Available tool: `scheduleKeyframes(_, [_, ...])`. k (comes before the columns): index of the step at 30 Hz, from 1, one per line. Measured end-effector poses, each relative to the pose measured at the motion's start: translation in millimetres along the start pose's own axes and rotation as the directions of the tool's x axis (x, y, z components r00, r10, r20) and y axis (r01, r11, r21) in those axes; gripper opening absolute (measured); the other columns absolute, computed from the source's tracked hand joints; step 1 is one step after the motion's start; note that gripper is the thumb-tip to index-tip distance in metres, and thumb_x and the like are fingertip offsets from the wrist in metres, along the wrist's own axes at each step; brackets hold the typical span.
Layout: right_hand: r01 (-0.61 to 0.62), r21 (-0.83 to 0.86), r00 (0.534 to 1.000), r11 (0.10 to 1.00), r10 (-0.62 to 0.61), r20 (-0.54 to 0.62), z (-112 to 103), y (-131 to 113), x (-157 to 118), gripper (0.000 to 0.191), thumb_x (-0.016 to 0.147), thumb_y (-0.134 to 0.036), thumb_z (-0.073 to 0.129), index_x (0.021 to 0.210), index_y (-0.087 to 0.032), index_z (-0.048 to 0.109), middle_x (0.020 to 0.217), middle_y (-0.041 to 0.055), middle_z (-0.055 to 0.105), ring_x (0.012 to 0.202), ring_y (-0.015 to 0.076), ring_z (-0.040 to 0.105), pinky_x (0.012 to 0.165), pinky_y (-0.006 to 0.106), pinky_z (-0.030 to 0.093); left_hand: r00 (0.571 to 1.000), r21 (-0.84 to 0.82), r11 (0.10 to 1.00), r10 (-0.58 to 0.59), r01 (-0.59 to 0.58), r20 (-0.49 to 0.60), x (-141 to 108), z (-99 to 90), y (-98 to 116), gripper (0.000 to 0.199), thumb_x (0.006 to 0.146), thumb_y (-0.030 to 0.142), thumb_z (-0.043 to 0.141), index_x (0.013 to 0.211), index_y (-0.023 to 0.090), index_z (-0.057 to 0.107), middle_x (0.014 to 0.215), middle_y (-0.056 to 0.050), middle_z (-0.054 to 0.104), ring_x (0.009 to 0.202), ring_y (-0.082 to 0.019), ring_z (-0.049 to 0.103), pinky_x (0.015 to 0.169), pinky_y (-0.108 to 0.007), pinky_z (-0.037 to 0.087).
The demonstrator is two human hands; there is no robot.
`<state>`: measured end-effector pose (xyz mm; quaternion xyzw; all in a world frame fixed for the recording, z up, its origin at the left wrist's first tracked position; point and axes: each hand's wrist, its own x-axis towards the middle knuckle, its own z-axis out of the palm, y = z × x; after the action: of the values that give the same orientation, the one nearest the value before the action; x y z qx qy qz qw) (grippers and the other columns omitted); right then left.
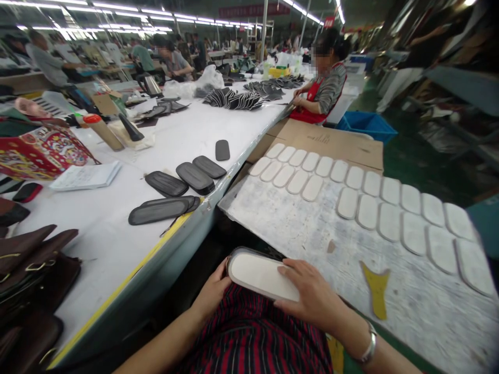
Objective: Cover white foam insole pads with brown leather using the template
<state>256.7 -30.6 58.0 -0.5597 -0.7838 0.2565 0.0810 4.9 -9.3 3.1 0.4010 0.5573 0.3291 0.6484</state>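
Observation:
Above my lap I hold an oval panel [259,272] with a white face and a dark rim. My left hand [216,288] grips its left end, thumb near the edge and fingers mostly hidden behind. At the right end, my right hand [310,293] has its fingers over the white face and its thumb at the near edge. Several similar white oval pieces [390,221] lie in two rows on the board [296,223] to my right. A yellow notched piece [376,291] lies on that board, near my right forearm.
Dark oval pieces [195,176] lie on the white table [163,150] at left. Brown leather bags [35,270], a red patterned box [50,148] and a bottle [103,132] stand there too. A co-worker [323,83] in a red apron sits beyond, near a blue bin [366,126].

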Motion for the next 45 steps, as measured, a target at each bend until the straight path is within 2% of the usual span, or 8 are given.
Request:
scheduleKeyframes(6, [0.033, -0.161, 0.998, 0.986, -0.040, -0.043, 9, -2, 4, 0.058, 0.069, -0.046, 0.063, 0.119, -0.018, 0.052, 0.127, 0.0144, 0.045, 0.114, 0.0312, 0.039, 0.095, 0.049, 0.032, 0.995, -0.232, 0.971, -0.046, 0.065, 0.086, 0, -8.9, 5, 0.055, 0.071, 0.018, 0.052, 0.125, 0.018, 0.046, 0.127, -0.005, 0.052, 0.118, -0.024, 0.046, 0.101, -0.036, 0.033])
scheduleKeyframes(12, [0.048, -0.223, 0.996, 0.974, -0.064, -0.064, 14, -4, 6, 0.057, 0.070, -0.048, 0.061, 0.117, -0.018, 0.052, 0.126, 0.0148, 0.046, 0.113, 0.0315, 0.040, 0.094, 0.048, 0.033, 0.993, 0.258, 0.966, 0.060, -0.032, -0.100, 13, -6.7, 3, 0.047, 0.072, 0.039, 0.057, 0.111, 0.013, 0.053, 0.111, -0.009, 0.061, 0.104, -0.025, 0.054, 0.092, -0.037, 0.040])
scheduleKeyframes(23, [0.048, -0.280, 0.994, 0.959, -0.072, -0.076, 20, -8, 8, 0.061, 0.068, -0.052, 0.064, 0.117, -0.017, 0.052, 0.125, 0.0163, 0.046, 0.111, 0.0327, 0.041, 0.091, 0.048, 0.033, 0.985, 0.507, 0.858, 0.148, -0.086, -0.085, 14, -9.9, 8, 0.041, 0.078, 0.044, 0.048, 0.107, 0.014, 0.054, 0.101, -0.008, 0.064, 0.094, -0.024, 0.059, 0.084, -0.038, 0.044])
scheduleKeyframes(26, [0.037, -0.259, 0.996, 0.965, -0.058, -0.074, 20, -12, 9, 0.061, 0.066, -0.051, 0.065, 0.115, -0.017, 0.052, 0.125, 0.0170, 0.046, 0.111, 0.0331, 0.041, 0.091, 0.048, 0.034, 0.866, 0.774, 0.562, 0.499, -0.292, -0.036, 12, -11.3, 7, 0.046, 0.079, 0.039, 0.052, 0.118, 0.014, 0.047, 0.120, -0.012, 0.053, 0.113, -0.027, 0.048, 0.094, -0.045, 0.038])
scheduleKeyframes(28, [0.019, -0.226, 0.997, 0.974, -0.034, -0.067, 17, -16, 10, 0.060, 0.066, -0.049, 0.067, 0.114, -0.016, 0.053, 0.124, 0.0175, 0.046, 0.111, 0.0338, 0.040, 0.091, 0.049, 0.033, 0.706, 0.834, 0.219, 0.661, -0.507, 0.256, 9, -6.2, 7, 0.045, 0.082, 0.028, 0.051, 0.124, 0.017, 0.042, 0.128, -0.012, 0.048, 0.120, -0.024, 0.041, 0.099, -0.043, 0.034])
scheduleKeyframes(32, [-0.025, 0.064, 0.999, 0.998, 0.027, -0.029, 1, -12, 8, 0.067, 0.061, -0.054, 0.068, 0.115, -0.016, 0.053, 0.129, 0.0179, 0.040, 0.117, 0.0360, 0.036, 0.096, 0.054, 0.028, 0.525, 0.604, -0.123, 0.381, -0.788, 0.762, 2, 16.5, 11, 0.044, 0.085, 0.030, 0.048, 0.127, 0.019, 0.041, 0.115, -0.008, 0.057, 0.106, -0.021, 0.050, 0.091, -0.036, 0.041])
scheduleKeyframes(39, [-0.127, 0.958, 0.895, 0.257, 0.447, -0.001, -9, 26, -16, 0.052, 0.083, -0.052, 0.044, 0.130, -0.031, 0.033, 0.143, 0.0054, 0.023, 0.128, 0.0261, 0.028, 0.090, 0.047, 0.040, 0.654, 0.671, -0.247, 0.160, -0.699, 0.739, -7, 62.0, 29, 0.083, 0.070, 0.058, 0.056, 0.138, 0.029, 0.020, 0.106, -0.009, 0.055, 0.093, -0.029, 0.048, 0.075, -0.042, 0.043])
scheduleKeyframes(45, [-0.089, 0.979, 0.832, 0.185, 0.554, -0.029, 5, 24, -21, 0.057, 0.082, -0.053, 0.046, 0.132, -0.032, 0.029, 0.144, 0.0057, 0.019, 0.132, 0.0255, 0.018, 0.087, 0.045, 0.044, 0.681, 0.637, -0.381, 0.028, -0.670, 0.732, -5, 86.1, 30, 0.089, 0.061, 0.064, 0.058, 0.136, 0.039, 0.019, 0.098, -0.009, 0.051, 0.085, -0.030, 0.047, 0.059, -0.039, 0.042])
